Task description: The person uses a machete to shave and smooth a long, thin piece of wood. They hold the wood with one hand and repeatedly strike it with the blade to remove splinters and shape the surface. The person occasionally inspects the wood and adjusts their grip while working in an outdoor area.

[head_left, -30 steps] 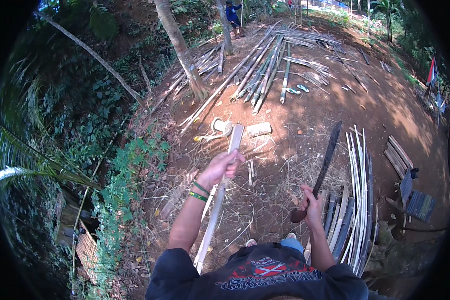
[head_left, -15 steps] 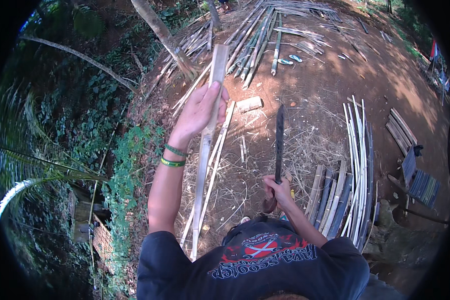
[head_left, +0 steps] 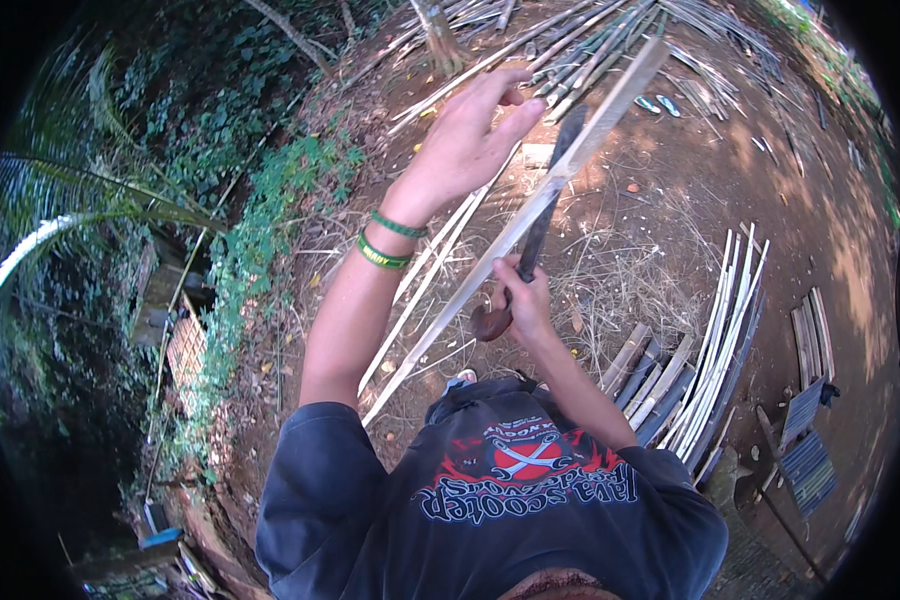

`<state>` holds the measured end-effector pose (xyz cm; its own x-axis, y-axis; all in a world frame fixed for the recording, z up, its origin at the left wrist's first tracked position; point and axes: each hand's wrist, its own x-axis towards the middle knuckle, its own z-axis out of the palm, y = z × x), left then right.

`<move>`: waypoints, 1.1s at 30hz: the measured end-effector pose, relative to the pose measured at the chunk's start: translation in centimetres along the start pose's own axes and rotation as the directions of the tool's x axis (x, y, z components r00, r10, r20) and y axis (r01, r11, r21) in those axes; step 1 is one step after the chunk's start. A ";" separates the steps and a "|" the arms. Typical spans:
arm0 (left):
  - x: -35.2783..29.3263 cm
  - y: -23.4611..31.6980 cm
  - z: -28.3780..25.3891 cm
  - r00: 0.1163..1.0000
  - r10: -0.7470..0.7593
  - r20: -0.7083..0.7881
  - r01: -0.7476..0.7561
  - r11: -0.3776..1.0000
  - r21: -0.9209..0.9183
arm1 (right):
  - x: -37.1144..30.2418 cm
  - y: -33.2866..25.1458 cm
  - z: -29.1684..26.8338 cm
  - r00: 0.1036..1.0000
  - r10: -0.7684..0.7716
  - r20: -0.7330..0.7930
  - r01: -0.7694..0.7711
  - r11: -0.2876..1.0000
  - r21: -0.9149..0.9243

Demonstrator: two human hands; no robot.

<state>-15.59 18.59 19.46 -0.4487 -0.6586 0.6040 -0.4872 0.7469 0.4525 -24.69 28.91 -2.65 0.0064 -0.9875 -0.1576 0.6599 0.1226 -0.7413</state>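
Observation:
My right hand [head_left: 526, 300] is wrapped around the curved wooden handle of a machete [head_left: 540, 232], its dark blade pointing away from me. A long split bamboo strip [head_left: 610, 110] slants from the upper right down toward my left side, crossing in front of the blade. Its middle runs close by my right fingers; whether my thumb presses on it I cannot tell. Left of the strip's upper half, my left hand [head_left: 462, 150] is raised with fingers stretched out and holds nothing. A gap shows between that palm and the strip.
Thin bamboo strips [head_left: 730, 330] lie in a bundle at my right, beside wider split pieces [head_left: 650, 375]. Bamboo poles [head_left: 600, 60] are piled at the far side near a tree trunk [head_left: 438, 35]. Sandals [head_left: 657, 105] lie on the dirt. Green plants [head_left: 280, 200] border the left.
My left hand has let go of the bamboo strip and moved right. The strip's top has swung right, across the machete. My right hand has risen and shifted left with the machete.

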 end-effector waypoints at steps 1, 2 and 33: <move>-2.2 -0.4 -1.3 0.996 -0.092 0.009 0.092 0.995 -0.032 | 0.4 -0.7 -0.2 0.999 -0.029 -0.022 0.029 0.999 0.020; -4.8 -1.3 -2.1 0.984 -0.178 0.022 0.179 0.981 -0.069 | 0.9 -1.5 -0.7 0.997 -0.065 -0.041 0.066 0.997 0.027; -43.8 -8.1 14.0 0.519 -0.782 -0.346 0.835 0.550 0.011 | 2.9 -17.8 -11.7 0.898 -0.265 -0.352 0.139 0.929 -0.343</move>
<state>-2.47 40.08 -19.91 0.4069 -0.8941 0.1869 -0.6510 -0.1404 0.7460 -45.16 25.02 2.44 -0.4338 -0.8838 -0.1750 0.3557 0.0104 -0.9345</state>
